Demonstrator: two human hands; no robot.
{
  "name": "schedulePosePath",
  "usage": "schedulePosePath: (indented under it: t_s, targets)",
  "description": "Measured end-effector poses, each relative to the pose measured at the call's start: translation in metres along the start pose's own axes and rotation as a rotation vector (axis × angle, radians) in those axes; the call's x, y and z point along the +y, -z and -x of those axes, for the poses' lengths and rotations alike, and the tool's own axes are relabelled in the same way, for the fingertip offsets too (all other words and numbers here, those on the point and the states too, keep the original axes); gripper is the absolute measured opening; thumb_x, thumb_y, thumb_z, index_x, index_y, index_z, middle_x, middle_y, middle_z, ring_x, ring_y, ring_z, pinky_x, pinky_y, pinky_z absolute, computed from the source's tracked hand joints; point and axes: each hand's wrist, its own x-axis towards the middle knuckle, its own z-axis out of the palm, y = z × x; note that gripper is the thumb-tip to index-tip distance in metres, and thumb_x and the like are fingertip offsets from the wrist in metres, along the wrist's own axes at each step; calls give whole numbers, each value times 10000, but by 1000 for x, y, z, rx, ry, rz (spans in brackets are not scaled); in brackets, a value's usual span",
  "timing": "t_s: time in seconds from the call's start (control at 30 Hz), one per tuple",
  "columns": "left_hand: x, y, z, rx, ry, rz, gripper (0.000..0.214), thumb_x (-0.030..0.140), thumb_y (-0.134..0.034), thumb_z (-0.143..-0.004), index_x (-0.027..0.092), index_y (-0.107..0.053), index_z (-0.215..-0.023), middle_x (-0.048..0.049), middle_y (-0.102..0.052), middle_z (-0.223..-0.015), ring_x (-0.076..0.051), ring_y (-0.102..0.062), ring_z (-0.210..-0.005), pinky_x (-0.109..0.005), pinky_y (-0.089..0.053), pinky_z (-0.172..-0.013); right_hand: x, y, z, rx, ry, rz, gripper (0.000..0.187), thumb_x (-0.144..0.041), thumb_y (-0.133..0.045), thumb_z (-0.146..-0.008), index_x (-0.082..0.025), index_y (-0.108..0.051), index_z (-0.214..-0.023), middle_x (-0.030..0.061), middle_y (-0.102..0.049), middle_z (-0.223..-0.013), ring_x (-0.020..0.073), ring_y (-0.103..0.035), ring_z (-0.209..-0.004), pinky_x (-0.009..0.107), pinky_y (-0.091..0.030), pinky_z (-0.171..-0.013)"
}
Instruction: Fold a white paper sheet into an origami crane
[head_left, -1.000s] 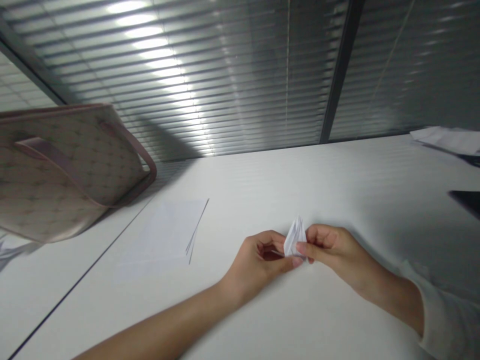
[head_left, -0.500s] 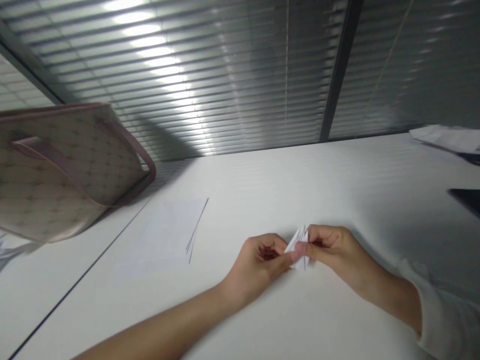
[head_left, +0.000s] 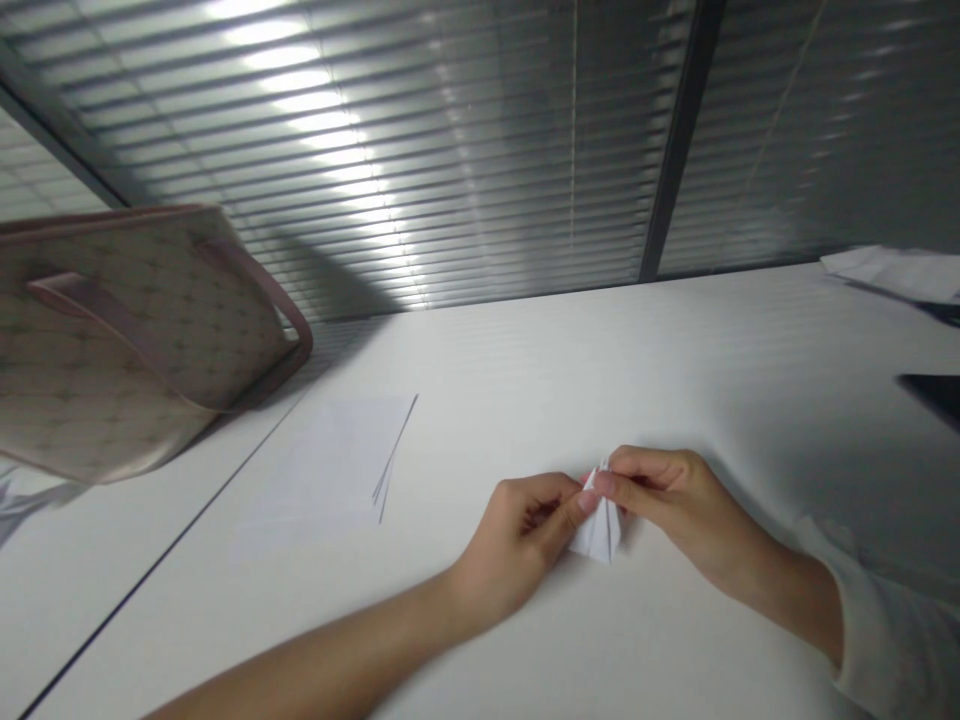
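Between my two hands is a small piece of folded white paper [head_left: 598,534], its pleats fanning out downward over the table. My left hand [head_left: 519,535] pinches it from the left side, thumb on the front. From the right, my right hand [head_left: 664,487] pinches the narrow upper part between thumb and forefinger. The fingertips of both hands almost meet there and hide some of the folds. Off to the left of my hands, a stack of thin white sheets [head_left: 330,460] lies flat on the white table [head_left: 517,380].
A patterned handbag [head_left: 142,350] with pink handles stands at the left. Blinds [head_left: 480,150] rise behind the table's far edge. White papers [head_left: 892,272] and a dark flat object [head_left: 934,395] lie at the right. A dark seam [head_left: 157,560] crosses the table at left.
The folded paper has turned in my hands; its wider part now fans out below the fingers. My fingertips have shifted toward its upper end. The sheets and bag look the same.
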Motion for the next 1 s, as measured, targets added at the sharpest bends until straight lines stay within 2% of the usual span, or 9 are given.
schedulePosePath:
  t_s: [0.17,0.37,0.63,0.87,1.0]
  targets:
    - [-5,4,0,-11,-12,23,352,427,-519,-902,131,-607,-734,10,-461,-661,-121,-390,-644,-249,-304,-588,1,2,-1,-23,26,-49,366,-455,-532,-878,-182,-603,-645,-5,-558,-638,121,-500,-621,259,-404,-598]
    - [-4,4,2,10,16,-47,379,449,-523,-894,134,-590,-694,25,-412,-613,-110,-351,-598,-243,-276,-538,-3,4,0,-9,26,99,275,-378,-631,-799,-188,-575,-608,-29,-485,-583,109,-466,-584,236,-384,-545]
    - [-3,0,2,139,-72,-88,322,423,-512,-909,140,-614,-793,8,-524,-684,-121,-443,-650,-237,-360,-600,-5,0,3,37,103,157,280,-354,-591,-827,-193,-583,-599,-20,-502,-611,110,-473,-600,227,-391,-546]
    - [1,1,3,126,-137,-271,310,358,-431,-955,160,-573,-763,32,-491,-662,-104,-416,-625,-212,-347,-581,-3,-2,3,87,128,154,237,-326,-603,-817,-198,-615,-618,-38,-486,-564,97,-457,-551,209,-393,-521]
    - [2,0,5,120,-159,-312,307,349,-405,-965,163,-556,-773,26,-509,-686,-110,-442,-647,-209,-367,-599,-2,-1,3,84,177,172,197,-303,-594,-819,-198,-636,-658,-15,-553,-631,112,-503,-610,222,-417,-563]
